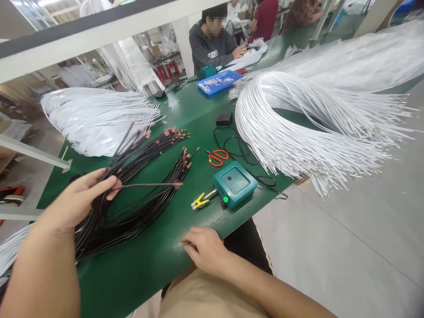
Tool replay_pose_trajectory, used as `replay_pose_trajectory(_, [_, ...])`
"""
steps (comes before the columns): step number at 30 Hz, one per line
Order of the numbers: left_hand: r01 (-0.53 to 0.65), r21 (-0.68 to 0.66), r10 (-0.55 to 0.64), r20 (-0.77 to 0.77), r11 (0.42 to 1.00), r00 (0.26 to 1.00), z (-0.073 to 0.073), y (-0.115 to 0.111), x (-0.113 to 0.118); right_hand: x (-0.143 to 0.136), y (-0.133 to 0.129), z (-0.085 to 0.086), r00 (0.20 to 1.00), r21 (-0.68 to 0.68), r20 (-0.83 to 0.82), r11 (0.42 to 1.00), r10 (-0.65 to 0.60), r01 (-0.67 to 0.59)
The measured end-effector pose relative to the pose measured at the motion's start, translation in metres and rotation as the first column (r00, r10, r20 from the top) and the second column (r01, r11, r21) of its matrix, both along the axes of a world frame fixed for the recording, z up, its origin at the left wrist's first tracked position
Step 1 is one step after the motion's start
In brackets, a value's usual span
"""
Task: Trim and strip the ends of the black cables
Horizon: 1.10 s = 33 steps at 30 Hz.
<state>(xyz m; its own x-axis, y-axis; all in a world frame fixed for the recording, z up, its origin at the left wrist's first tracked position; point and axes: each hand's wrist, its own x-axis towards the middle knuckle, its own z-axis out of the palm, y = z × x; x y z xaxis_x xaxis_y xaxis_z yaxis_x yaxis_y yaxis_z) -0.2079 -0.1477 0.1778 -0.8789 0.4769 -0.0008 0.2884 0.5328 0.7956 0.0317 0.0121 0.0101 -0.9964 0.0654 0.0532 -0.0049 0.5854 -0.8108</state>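
Left forearm (49, 269): bare, large at lower left, slanting up into the scene.
Green counter (115, 287): carries everything below, its near edge running diagonally past the lap.
White coil (255, 128): looped on the right, its ends hanging beyond the counter's edge; a passing brush could probably drag it floorward.
Black wires (145, 221): fanned across the counter's left half, pinkish tips toward the middle; lifting one carelessly might tangle its neighbours, since they lie crossed and close.
Teal box (235, 185): right of the black wires, green light showing; its black cord (243, 155) loops near the white coil, so a snag there could tug the box askew.
Left hand (82, 190): thumb and fingers closed around a bunch of black wires, no clear gap; a single wire (149, 185) juts rightward from them.
Right hand (207, 247): resting at the counter's near edge, fingers loosely curled, thumb slightly apart, nothing seen between; the underside is hidden.
Red-handled snips (217, 157): just behind the box.
Yellow clip (200, 201): at the tip of the box's metal rod.
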Motion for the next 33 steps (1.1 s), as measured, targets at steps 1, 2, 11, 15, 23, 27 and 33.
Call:
replay_pose_trajectory(1, [0.037, 0.058, -0.042, 0.084, 0.998, 0.996, 0.011, 0.001, 0.0, 0.0, 0.0, 0.0, 1.0, 0.007, 0.001, 1.0, 0.001, -0.001])
replay_pose_trajectory(2, [0.06, 0.135, -0.078, 0.135, 0.989, 0.988, 0.019, 0.005, 0.0, -0.001, 0.0, 0.001, 1.0, 0.013, 0.005, 1.0, 0.002, -0.002])
replay_pose_trajectory(11, [0.148, 0.232, -0.26, 0.592, 0.961, 0.762, -0.043, 0.059, 0.059, -0.021, -0.008, 0.008, 0.995, -0.276, 0.095, 0.959, -0.037, 0.062])
replay_pose_trajectory(15, [-0.034, 0.358, -0.245, 0.701, 0.933, 0.67, -0.104, 0.043, 0.103, -0.03, -0.008, 0.008, 0.99, -0.466, 0.121, 0.877, -0.066, 0.115])
replay_pose_trajectory(23, [0.164, -0.079, -0.166, -0.021, 0.983, 0.986, -0.129, 0.046, 0.101, -0.033, -0.008, 0.007, 0.991, -0.36, 0.107, 0.926, -0.083, 0.117])
replay_pose_trajectory(27, [0.219, -0.35, -0.3, -0.197, 0.911, 0.933, -0.14, 0.06, 0.087, -0.03, -0.01, 0.005, 0.993, -0.332, 0.078, 0.937, -0.088, 0.109])
replay_pose_trajectory(33, [0.114, -0.369, -0.144, -0.054, 0.922, 0.988, -0.145, 0.059, 0.083, -0.025, -0.009, 0.003, 0.994, -0.348, 0.086, 0.932, -0.073, 0.098])
